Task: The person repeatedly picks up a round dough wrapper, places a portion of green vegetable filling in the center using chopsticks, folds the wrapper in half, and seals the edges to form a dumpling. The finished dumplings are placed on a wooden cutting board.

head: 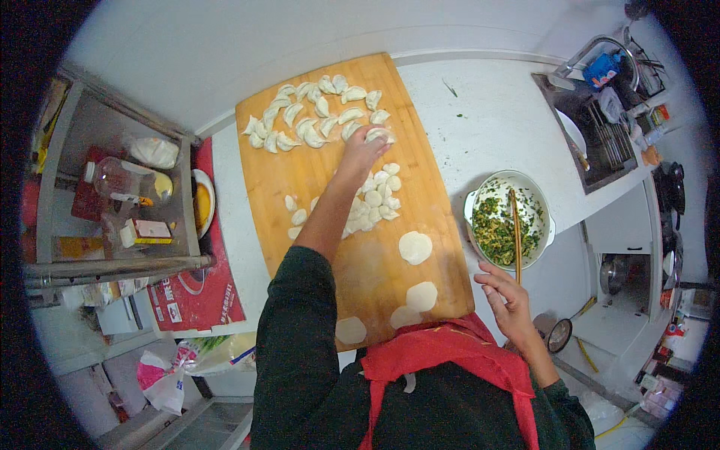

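My left hand is stretched out over the wooden board, its fingers on a folded dumpling at the right end of a row. Rows of folded dumplings cover the far part of the board. My right hand is beside the near rim of a white two-handled bowl, fingers apart. Chopped green-and-yellow filling lies in this bowl. A pair of wooden chopsticks leans in it, the near ends meeting my right hand's outline. Flat round wrappers lie along the board's right and near edges.
Small floured dough pieces are clustered mid-board, partly behind my left forearm. A sink with a faucet is at the far right. On the left stand a shelf rack and a red box. Scraps of greens dot the white counter.
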Action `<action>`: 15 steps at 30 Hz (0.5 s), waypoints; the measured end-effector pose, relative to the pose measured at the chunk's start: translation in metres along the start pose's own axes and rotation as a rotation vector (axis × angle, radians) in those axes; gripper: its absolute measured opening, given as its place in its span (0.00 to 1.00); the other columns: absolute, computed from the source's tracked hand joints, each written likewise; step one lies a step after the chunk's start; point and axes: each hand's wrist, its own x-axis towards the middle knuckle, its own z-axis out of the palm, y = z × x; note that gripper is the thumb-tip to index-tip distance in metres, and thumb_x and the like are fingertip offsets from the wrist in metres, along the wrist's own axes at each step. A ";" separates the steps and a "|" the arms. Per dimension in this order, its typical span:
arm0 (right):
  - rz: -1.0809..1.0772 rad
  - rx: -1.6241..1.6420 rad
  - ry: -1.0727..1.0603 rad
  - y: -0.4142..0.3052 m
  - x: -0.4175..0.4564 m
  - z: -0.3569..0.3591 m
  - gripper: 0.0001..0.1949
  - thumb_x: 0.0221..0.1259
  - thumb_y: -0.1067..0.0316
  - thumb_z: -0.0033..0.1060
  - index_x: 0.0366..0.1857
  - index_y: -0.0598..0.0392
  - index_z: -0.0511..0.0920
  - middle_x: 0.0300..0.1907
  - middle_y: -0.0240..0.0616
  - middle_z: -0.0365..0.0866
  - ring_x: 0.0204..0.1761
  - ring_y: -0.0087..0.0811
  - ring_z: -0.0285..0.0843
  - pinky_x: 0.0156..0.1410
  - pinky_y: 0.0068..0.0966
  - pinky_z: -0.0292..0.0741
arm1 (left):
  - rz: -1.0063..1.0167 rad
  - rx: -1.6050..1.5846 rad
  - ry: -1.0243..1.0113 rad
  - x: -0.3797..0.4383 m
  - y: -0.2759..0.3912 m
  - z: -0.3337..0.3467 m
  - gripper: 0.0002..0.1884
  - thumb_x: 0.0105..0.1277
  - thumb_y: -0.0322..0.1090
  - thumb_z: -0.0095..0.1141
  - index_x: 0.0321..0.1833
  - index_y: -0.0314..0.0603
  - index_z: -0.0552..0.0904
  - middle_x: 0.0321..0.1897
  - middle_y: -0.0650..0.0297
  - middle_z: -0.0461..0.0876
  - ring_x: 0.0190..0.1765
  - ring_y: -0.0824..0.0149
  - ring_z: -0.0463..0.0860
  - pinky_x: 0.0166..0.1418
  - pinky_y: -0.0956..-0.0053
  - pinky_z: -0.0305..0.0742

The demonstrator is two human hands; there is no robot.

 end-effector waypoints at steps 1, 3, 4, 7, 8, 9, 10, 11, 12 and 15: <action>-0.011 0.011 -0.017 -0.003 0.001 0.001 0.11 0.58 0.74 0.50 0.44 0.56 0.78 0.53 0.44 0.73 0.56 0.37 0.71 0.58 0.29 0.68 | 0.104 0.278 0.001 0.010 -0.007 -0.001 0.15 0.54 0.28 0.57 0.45 0.34 0.76 0.35 0.56 0.78 0.40 0.64 0.78 0.41 0.76 0.75; 0.012 0.011 -0.006 -0.004 0.003 0.001 0.11 0.58 0.75 0.50 0.43 0.56 0.78 0.52 0.44 0.74 0.55 0.37 0.72 0.58 0.29 0.69 | 0.313 0.835 -0.002 0.030 -0.021 -0.002 0.19 0.51 0.30 0.59 0.47 0.34 0.75 0.38 0.51 0.78 0.41 0.58 0.79 0.42 0.73 0.75; 0.031 0.041 0.003 -0.004 0.003 0.001 0.11 0.58 0.75 0.50 0.43 0.57 0.78 0.51 0.44 0.75 0.55 0.37 0.72 0.58 0.29 0.69 | 0.249 1.121 0.009 0.031 -0.025 -0.001 0.23 0.48 0.33 0.62 0.48 0.34 0.74 0.43 0.46 0.74 0.44 0.51 0.77 0.47 0.66 0.73; 0.037 0.066 0.014 0.003 0.003 -0.003 0.10 0.58 0.75 0.50 0.43 0.57 0.78 0.50 0.44 0.76 0.54 0.37 0.73 0.58 0.28 0.69 | 0.372 1.405 0.116 0.021 -0.036 0.011 0.21 0.48 0.33 0.63 0.45 0.35 0.75 0.41 0.48 0.74 0.46 0.49 0.74 0.49 0.63 0.71; 0.031 0.063 0.014 0.005 0.004 -0.005 0.10 0.58 0.75 0.50 0.43 0.57 0.78 0.49 0.44 0.76 0.53 0.37 0.73 0.58 0.28 0.69 | 0.347 1.397 0.128 0.022 -0.035 0.015 0.19 0.49 0.33 0.62 0.43 0.35 0.75 0.39 0.49 0.73 0.46 0.51 0.73 0.50 0.62 0.69; 0.026 0.069 0.008 0.008 0.004 -0.005 0.10 0.58 0.75 0.50 0.43 0.57 0.78 0.49 0.44 0.76 0.53 0.37 0.73 0.57 0.28 0.69 | 0.377 1.399 0.151 0.025 -0.037 0.015 0.19 0.50 0.33 0.62 0.44 0.35 0.75 0.40 0.49 0.73 0.46 0.51 0.73 0.50 0.61 0.69; 0.020 0.076 0.002 0.010 0.004 -0.006 0.10 0.58 0.75 0.50 0.43 0.57 0.78 0.49 0.44 0.76 0.53 0.37 0.73 0.57 0.28 0.69 | 0.407 1.401 0.175 0.030 -0.040 0.015 0.19 0.50 0.33 0.62 0.44 0.35 0.74 0.41 0.49 0.73 0.47 0.50 0.73 0.50 0.61 0.69; 0.014 0.082 -0.007 0.012 0.004 -0.007 0.11 0.58 0.75 0.50 0.43 0.57 0.78 0.48 0.44 0.76 0.53 0.37 0.73 0.57 0.28 0.69 | 0.436 1.402 0.200 0.035 -0.041 0.015 0.19 0.50 0.33 0.62 0.45 0.35 0.74 0.42 0.49 0.73 0.47 0.50 0.73 0.50 0.61 0.69; -0.001 0.069 -0.008 0.015 0.004 -0.007 0.11 0.58 0.75 0.50 0.43 0.57 0.78 0.48 0.44 0.76 0.53 0.37 0.73 0.57 0.28 0.69 | 0.428 1.389 0.203 0.038 -0.040 0.019 0.19 0.51 0.33 0.61 0.46 0.35 0.74 0.43 0.48 0.73 0.48 0.50 0.72 0.51 0.61 0.69; -0.035 0.045 -0.019 0.020 0.008 -0.010 0.11 0.58 0.74 0.50 0.44 0.57 0.77 0.48 0.44 0.77 0.52 0.36 0.74 0.56 0.28 0.69 | 0.425 1.379 0.253 0.034 -0.034 0.028 0.21 0.53 0.34 0.60 0.49 0.35 0.73 0.46 0.48 0.72 0.50 0.50 0.72 0.53 0.62 0.69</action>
